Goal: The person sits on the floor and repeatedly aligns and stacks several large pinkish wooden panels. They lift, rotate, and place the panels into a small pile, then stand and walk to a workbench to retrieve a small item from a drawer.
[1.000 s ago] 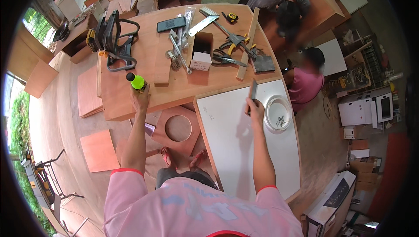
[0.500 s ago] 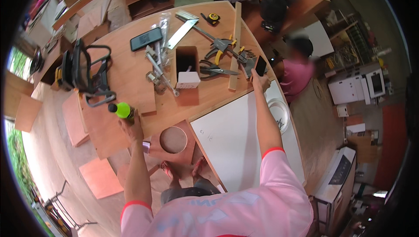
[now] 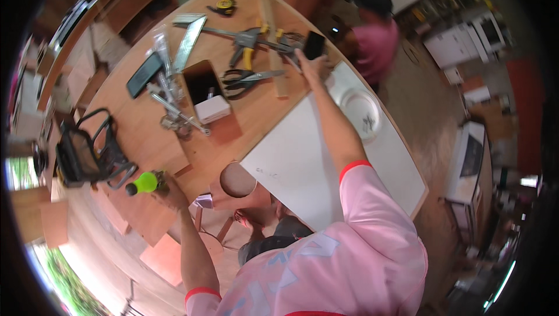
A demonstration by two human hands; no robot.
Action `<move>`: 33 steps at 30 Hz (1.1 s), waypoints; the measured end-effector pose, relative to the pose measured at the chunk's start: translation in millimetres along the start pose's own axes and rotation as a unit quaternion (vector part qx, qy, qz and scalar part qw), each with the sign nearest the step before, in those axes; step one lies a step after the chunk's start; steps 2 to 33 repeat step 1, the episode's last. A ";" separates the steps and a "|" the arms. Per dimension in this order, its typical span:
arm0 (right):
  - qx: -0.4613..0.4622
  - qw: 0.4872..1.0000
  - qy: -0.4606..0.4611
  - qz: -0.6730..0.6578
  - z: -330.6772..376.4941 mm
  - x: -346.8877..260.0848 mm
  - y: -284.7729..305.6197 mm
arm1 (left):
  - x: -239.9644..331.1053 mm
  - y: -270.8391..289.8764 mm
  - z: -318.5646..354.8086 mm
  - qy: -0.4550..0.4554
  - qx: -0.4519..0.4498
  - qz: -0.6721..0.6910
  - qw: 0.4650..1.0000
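My left hand (image 3: 170, 193) is closed round a lime-green bottle (image 3: 148, 182) with a dark cap, tilted toward the left. My right hand (image 3: 314, 68), at the table's far right, grips a black phone (image 3: 314, 44) with its dark screen facing up. Just left of that hand lie a bar clamp (image 3: 247, 39) with yellow parts and black-handled scissors (image 3: 239, 82). A wooden strip (image 3: 273, 42) runs between the clamp and the scissors' tips. Nearer the middle stands an open box (image 3: 201, 83) with a white flap.
A second phone (image 3: 144, 75), a metal square (image 3: 189, 42) and a tape measure (image 3: 223, 6) lie on the wooden table (image 3: 215, 150). A white panel (image 3: 297, 153) carries a plate (image 3: 360, 112) of small dark pieces. A person in pink (image 3: 375, 48) sits beyond the right edge.
The view has turned, so the table's things sit further left in the picture. Both hands keep hold of the bottle and the phone.
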State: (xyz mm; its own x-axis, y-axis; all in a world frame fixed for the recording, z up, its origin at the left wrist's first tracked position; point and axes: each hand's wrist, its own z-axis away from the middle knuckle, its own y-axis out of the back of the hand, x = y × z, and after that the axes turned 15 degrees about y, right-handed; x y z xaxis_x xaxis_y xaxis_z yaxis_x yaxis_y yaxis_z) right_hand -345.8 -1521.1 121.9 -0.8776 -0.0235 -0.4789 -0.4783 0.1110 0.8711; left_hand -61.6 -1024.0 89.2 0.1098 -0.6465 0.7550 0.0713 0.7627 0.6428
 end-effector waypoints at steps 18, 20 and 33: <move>-0.015 0.998 0.021 -0.053 18.7 6.2 16.5 | 0.0 -1.9 -3.9 0.012 -0.007 0.010 1.000; -0.015 0.998 0.021 -0.053 18.7 6.2 16.5 | 0.0 -1.9 -3.9 0.012 -0.007 0.010 1.000; -0.015 0.998 0.021 -0.053 18.7 6.2 16.5 | 0.0 -1.9 -3.9 0.012 -0.007 0.010 1.000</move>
